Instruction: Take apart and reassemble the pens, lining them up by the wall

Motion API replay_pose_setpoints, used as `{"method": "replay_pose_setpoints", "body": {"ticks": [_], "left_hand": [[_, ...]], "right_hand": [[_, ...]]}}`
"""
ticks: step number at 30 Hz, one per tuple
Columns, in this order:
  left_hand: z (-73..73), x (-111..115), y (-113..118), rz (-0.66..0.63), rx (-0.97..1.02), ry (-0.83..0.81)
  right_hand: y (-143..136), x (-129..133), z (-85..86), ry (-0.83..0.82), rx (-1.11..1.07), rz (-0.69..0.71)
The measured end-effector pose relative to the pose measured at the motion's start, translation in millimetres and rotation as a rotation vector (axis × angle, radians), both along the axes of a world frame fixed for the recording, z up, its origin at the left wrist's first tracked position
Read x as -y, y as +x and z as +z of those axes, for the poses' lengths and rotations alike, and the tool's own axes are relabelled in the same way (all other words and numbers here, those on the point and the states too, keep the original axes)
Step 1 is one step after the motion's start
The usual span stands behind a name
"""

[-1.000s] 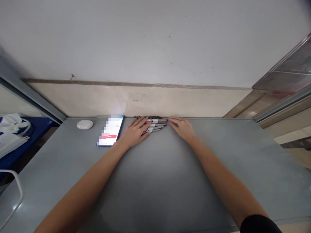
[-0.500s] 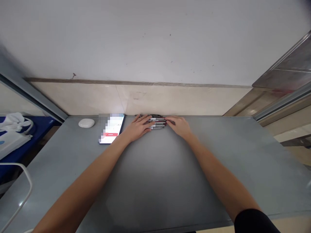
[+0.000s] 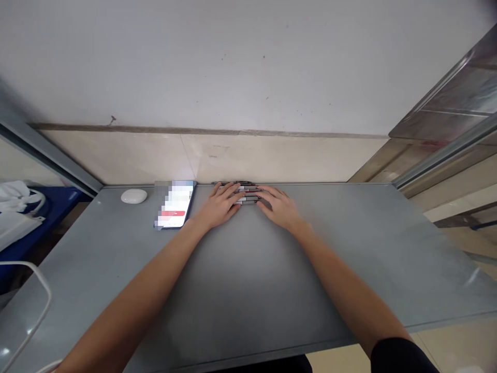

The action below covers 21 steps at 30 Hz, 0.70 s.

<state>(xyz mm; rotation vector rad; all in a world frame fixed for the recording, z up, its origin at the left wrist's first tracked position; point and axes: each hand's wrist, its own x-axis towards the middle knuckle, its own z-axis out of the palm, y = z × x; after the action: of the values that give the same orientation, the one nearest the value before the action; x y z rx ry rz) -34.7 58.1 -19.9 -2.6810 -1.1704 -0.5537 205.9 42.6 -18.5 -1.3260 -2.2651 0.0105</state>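
Several pens (image 3: pixel 249 199) lie side by side in a stack of rows on the grey table, close against the wall. My left hand (image 3: pixel 220 205) rests over their left ends with its fingers stretched and spread. At their right ends, my right hand (image 3: pixel 280 207) touches the tips, its fingers extended and apart. Parts of the pens are hidden under both hands; dark barrels, pale sections and a bit of red show between them.
Left of the hands lies a phone (image 3: pixel 176 204) with a lit screen, and a white rounded case (image 3: pixel 134 196) beside it. A white cable (image 3: pixel 45 290) curves at the lower left. The wall (image 3: pixel 248 158) borders the grey table (image 3: pixel 252 280) at the back.
My right hand's fingers have spread and reached further over the pens' right ends, with the thumb lower. My left hand stays on the left ends. The view has shifted slightly.
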Motion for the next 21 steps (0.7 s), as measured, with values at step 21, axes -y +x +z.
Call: {"method": "replay_pose_setpoints", "body": {"ticks": [21], "left_hand": [[-8.8,79,8,0.045,0.11,-0.132]], "right_hand": [[-5,64,-25.6,-0.044,0.103,0.006]]}}
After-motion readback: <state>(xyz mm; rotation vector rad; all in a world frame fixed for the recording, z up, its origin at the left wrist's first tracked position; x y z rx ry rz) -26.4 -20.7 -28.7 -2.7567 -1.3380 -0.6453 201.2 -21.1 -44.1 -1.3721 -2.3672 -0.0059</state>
